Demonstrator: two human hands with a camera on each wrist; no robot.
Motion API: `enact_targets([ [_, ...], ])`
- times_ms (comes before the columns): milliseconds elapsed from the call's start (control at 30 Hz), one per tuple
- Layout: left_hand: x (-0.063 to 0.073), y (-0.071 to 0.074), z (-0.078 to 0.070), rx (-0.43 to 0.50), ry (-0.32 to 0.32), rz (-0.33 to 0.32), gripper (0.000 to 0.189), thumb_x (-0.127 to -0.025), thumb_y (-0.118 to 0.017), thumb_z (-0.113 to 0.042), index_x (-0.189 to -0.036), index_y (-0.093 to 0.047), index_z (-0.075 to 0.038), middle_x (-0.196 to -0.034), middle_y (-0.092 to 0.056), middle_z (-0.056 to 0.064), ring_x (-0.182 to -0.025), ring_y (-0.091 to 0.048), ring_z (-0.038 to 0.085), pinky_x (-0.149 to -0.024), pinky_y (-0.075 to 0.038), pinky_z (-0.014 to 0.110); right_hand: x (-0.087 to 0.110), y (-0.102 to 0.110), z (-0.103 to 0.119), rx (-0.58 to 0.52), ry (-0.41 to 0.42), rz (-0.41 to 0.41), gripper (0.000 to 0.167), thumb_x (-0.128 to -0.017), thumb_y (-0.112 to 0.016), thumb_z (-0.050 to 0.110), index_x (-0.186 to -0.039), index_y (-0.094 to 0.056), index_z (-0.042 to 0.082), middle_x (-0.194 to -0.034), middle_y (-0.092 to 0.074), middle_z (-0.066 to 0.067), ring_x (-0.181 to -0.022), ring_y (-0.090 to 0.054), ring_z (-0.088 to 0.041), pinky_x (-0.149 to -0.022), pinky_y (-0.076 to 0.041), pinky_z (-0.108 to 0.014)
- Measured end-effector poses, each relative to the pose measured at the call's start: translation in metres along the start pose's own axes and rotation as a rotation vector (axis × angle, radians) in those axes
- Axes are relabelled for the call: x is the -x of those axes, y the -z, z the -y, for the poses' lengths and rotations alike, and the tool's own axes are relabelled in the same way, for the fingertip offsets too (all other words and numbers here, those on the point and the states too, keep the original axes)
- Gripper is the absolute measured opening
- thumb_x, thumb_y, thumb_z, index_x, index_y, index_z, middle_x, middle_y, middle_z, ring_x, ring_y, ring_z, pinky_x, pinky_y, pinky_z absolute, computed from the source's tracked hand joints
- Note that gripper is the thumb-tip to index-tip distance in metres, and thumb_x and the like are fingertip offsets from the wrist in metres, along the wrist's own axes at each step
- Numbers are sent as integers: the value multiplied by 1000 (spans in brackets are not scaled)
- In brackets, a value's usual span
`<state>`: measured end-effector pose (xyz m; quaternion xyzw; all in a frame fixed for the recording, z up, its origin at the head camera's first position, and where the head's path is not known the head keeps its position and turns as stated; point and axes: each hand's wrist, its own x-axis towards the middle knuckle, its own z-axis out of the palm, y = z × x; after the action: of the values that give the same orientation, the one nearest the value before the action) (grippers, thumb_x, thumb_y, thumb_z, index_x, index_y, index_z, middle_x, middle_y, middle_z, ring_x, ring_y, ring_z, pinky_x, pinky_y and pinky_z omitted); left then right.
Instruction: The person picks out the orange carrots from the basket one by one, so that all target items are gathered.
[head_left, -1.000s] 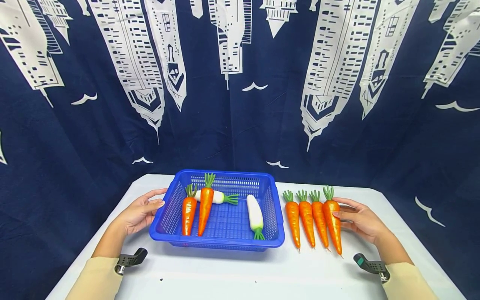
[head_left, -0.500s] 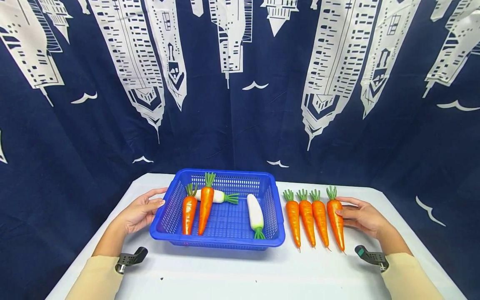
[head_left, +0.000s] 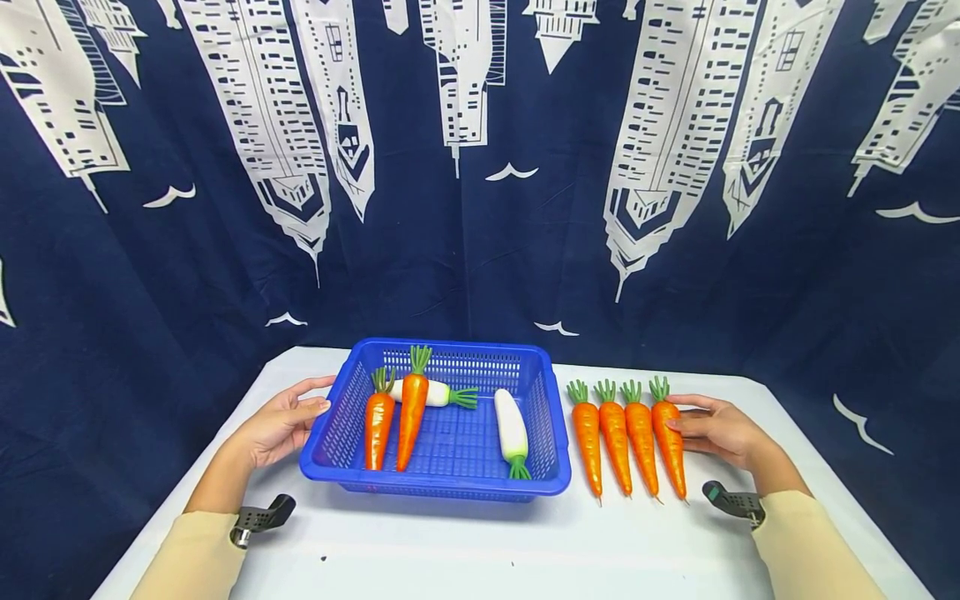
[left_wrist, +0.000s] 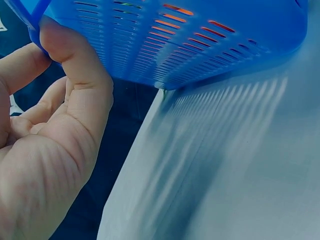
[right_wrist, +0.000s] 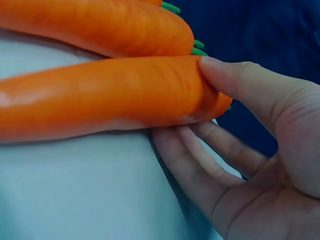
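My left hand (head_left: pixel 281 423) pinches the left rim of a blue plastic basket (head_left: pixel 435 493), and the left wrist view shows the thumb against the rim. At the right end of a row of orange carrots, my right hand (head_left: pixel 723 432) holds the last carrot (head_left: pixel 669 437) near its green top. The right wrist view has the thumb on top of this carrot (right_wrist: pixel 125 95) and fingers along its lower side. Beside it on the left lie a carrot (head_left: pixel 640 433), another carrot (head_left: pixel 613 433) and a third carrot (head_left: pixel 587 433), tips toward me.
Inside the basket are a short carrot (head_left: pixel 378 425), a longer carrot (head_left: pixel 412 417), a white radish (head_left: pixel 438 395) lying crosswise behind them, and a second white radish (head_left: pixel 512 425) at the right. The white table (head_left: pixel 420 550) meets a dark blue curtain (head_left: pixel 420 250) at its back.
The right hand's carrot shifted right, then back left and slightly nearer, next to the other carrots. My right forearm has swung left a little. The left hand and basket stay in place.
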<state>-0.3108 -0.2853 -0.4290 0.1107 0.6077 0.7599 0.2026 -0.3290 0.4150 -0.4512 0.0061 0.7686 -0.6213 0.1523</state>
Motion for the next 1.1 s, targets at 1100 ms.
enact_targets([
  [1100,0,1,1,0,-10,3,45,-107,-47,-5,-149,-32,-14,-112,-73,1,-97,-75,15,-88,-63,33,1,-3,0,27,-70,-71,60,-93,-76,16,-147,-53,5,-110,-74,6,-96,-71,-12,-89,-63,-37],
])
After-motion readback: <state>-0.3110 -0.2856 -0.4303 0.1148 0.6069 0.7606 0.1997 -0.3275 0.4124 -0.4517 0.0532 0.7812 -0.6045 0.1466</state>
